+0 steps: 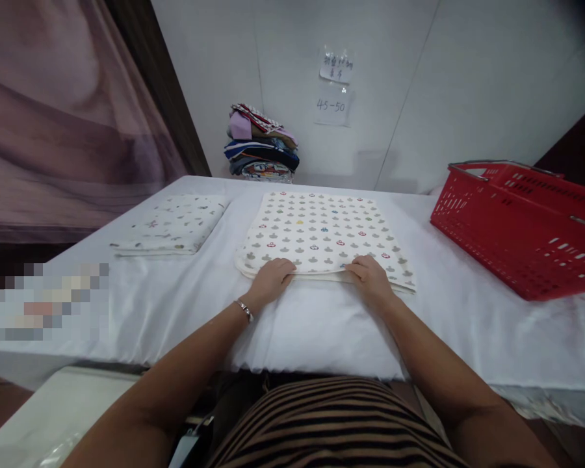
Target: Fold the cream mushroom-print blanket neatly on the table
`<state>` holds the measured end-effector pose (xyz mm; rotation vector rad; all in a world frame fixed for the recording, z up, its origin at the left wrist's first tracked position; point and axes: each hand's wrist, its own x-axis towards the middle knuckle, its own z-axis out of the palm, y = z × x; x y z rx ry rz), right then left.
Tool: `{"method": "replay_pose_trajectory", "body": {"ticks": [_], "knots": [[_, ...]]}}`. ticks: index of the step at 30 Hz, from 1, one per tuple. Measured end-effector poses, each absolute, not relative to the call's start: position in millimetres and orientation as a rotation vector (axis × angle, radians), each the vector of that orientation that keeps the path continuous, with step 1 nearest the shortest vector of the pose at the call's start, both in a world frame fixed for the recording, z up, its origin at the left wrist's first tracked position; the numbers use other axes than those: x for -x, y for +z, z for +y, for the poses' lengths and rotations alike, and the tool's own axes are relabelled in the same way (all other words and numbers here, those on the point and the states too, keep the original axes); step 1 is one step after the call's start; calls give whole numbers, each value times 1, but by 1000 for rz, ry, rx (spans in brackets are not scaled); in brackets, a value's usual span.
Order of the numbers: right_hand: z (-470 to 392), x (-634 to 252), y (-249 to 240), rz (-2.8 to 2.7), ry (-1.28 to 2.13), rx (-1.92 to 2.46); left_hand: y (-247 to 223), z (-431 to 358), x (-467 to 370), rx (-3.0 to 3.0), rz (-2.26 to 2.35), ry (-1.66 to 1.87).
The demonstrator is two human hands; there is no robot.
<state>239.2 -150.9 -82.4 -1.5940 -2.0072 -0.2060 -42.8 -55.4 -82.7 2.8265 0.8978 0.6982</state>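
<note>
White panel wall (pixel 404 84) backs our counter (pixel 316 331), which is draped in glossy white fabric. On the wall, two handwritten paper notes (pixel 333 107) hang to the right of a stack of folded, multicoloured fabrics (pixel 262 153). We have a cream cloth with rows of grey motifs and a few coloured ones (pixel 322 234) lying flat in layers mid-counter, squarely before us. Our forearms slant inward from the lower corners, backs of the hands turned up. Our left hand (pixel 274 273), with a silver bracelet (pixel 244 311) at its wrist, and our right hand (pixel 368 273) sit well apart on the cloth's near edge, fingers bent over it; we cannot tell whether they pinch it. To our left lies a folded white cloth with small scattered prints (pixel 173 224); to our right stands a red perforated plastic basket (pixel 517 227).
</note>
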Motion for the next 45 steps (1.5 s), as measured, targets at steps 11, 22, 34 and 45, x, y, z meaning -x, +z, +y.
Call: {"method": "replay_pose_trajectory", "body": {"ticks": [11,22,34,45], "knots": [[-159,-242,-75,-2148,-196,1557,-83,-57,33,-3152,851,585],[-200,-316,-77,-2202,-186,1668,-81,-55,38,-3071,686,574],[-232,-363,-66,-1858,54,2064,-82,-42,36,-3045,711,500],[-236,-353,-63,-1909,100,2209,-81,-40,30,-3093,808,472]]}}
